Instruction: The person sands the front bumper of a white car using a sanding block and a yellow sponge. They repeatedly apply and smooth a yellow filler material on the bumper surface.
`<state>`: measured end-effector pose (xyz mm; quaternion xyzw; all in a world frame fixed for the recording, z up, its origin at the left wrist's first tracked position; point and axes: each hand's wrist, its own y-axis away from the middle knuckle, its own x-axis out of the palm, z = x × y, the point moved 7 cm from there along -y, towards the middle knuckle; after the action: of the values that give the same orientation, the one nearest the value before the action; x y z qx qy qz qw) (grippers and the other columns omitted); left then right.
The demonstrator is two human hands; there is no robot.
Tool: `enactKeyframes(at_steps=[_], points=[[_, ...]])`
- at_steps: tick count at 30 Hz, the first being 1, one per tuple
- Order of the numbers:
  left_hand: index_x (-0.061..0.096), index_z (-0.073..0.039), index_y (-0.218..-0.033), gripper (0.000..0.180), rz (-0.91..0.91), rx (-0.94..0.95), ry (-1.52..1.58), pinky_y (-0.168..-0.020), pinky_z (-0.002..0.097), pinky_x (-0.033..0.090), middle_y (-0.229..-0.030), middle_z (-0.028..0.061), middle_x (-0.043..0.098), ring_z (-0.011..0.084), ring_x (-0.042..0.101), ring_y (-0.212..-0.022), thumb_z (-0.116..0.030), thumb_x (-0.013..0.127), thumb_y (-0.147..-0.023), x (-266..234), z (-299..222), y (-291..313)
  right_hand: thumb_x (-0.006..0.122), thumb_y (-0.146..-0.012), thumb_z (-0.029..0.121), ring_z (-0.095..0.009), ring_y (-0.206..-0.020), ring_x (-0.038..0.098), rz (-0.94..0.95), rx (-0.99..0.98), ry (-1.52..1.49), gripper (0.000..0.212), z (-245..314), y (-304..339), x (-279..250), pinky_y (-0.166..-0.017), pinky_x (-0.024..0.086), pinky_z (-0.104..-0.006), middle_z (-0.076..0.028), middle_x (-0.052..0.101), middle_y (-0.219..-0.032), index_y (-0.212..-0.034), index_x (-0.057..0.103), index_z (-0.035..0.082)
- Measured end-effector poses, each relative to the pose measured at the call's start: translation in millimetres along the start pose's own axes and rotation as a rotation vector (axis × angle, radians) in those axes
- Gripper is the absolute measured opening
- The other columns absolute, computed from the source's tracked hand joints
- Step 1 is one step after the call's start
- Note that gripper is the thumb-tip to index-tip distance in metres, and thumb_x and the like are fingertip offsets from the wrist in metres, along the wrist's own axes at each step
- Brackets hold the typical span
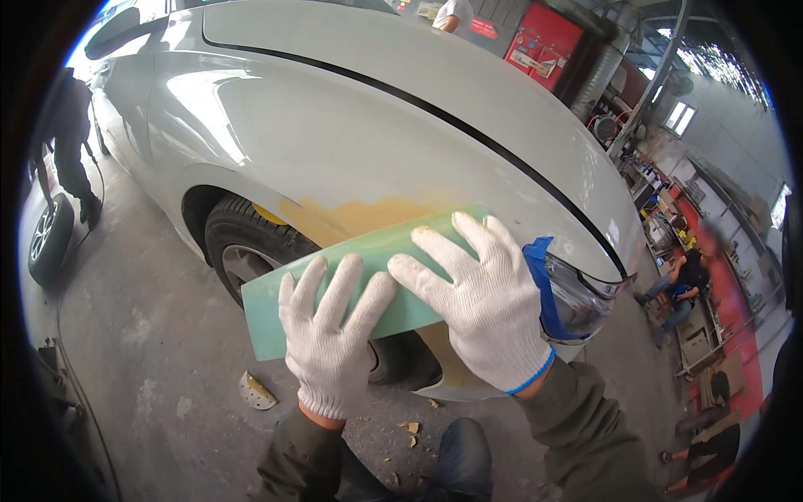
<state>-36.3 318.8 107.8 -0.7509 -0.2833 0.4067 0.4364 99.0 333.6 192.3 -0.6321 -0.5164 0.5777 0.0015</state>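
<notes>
Both my hands wear white knitted gloves and hold a long, pale green flat sheet [335,251] slantwise in front of a light-coloured car's front fender [335,151]. My left hand [330,339] has four fingers spread over its lower left part. My right hand [481,305] lays four fingers across its right part, reaching toward the upper edge. Neither thumb shows; both seem to be behind the sheet. A yellowish-tan filler patch [376,215] shows on the fender just above the sheet, partly covered by it. Whether the sheet touches the fender, I cannot tell.
The front wheel [251,243] is left of the sheet. Blue tape [545,289] edges the plastic-covered headlight [577,297]. A perforated disc piece [257,391] and filler scraps [411,431] lie on the floor. A person [71,142] stands beside a loose wheel [50,238]; others sit at right.
</notes>
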Motion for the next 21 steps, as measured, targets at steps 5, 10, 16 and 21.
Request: enactKeyframes(at_steps=[5,10,16,21], points=[[0.076,-0.025,-0.122,0.05,0.111,-0.015,0.013,-0.112,0.0633,0.04,-0.135,0.0046,0.065,0.0371,0.056,-0.129,-0.005,0.067,-0.077,6.9,-0.5,1.9,0.069,-0.078,0.008,-0.037,-0.127,0.057,-0.005,0.004,-0.05,0.046,-8.7,4.8,6.7,-0.113,0.046,-0.0563,-0.006,0.067,-0.133,-0.121,0.079,0.022],[0.077,-0.027,-0.119,0.048,0.096,0.001,0.012,-0.111,0.0632,0.04,-0.134,0.0039,0.065,0.0371,0.055,-0.129,-0.009,0.068,-0.076,17.5,-15.0,19.4,0.071,-0.077,0.012,-0.036,-0.126,0.057,-0.019,0.015,-0.056,0.044,-13.4,29.2,8.3,-0.112,0.046,-0.057,-0.005,0.066,-0.133,-0.119,0.079,0.023],[0.075,-0.03,-0.118,0.042,0.115,0.021,0.037,-0.112,0.0661,0.039,-0.132,0.0023,0.063,0.0385,0.054,-0.129,-0.016,0.071,-0.079,32.1,-27.9,50.5,0.072,-0.082,0.019,-0.035,-0.123,0.057,-0.018,0.029,-0.064,0.041,-16.8,64.8,12.2,-0.11,0.046,-0.0588,-0.004,0.066,-0.135,-0.122,0.078,0.022],[0.075,-0.027,-0.114,0.039,0.154,0.052,0.023,-0.112,0.0669,0.04,-0.13,0.0041,0.062,0.039,0.052,-0.131,-0.015,0.073,-0.077,40.9,-39.7,66.4,0.073,-0.083,0.022,-0.033,-0.121,0.057,-0.061,0.038,-0.035,0.039,-17.0,91.9,17.9,-0.108,0.046,-0.057,-0.002,0.066,-0.134,-0.122,0.079,0.023]])
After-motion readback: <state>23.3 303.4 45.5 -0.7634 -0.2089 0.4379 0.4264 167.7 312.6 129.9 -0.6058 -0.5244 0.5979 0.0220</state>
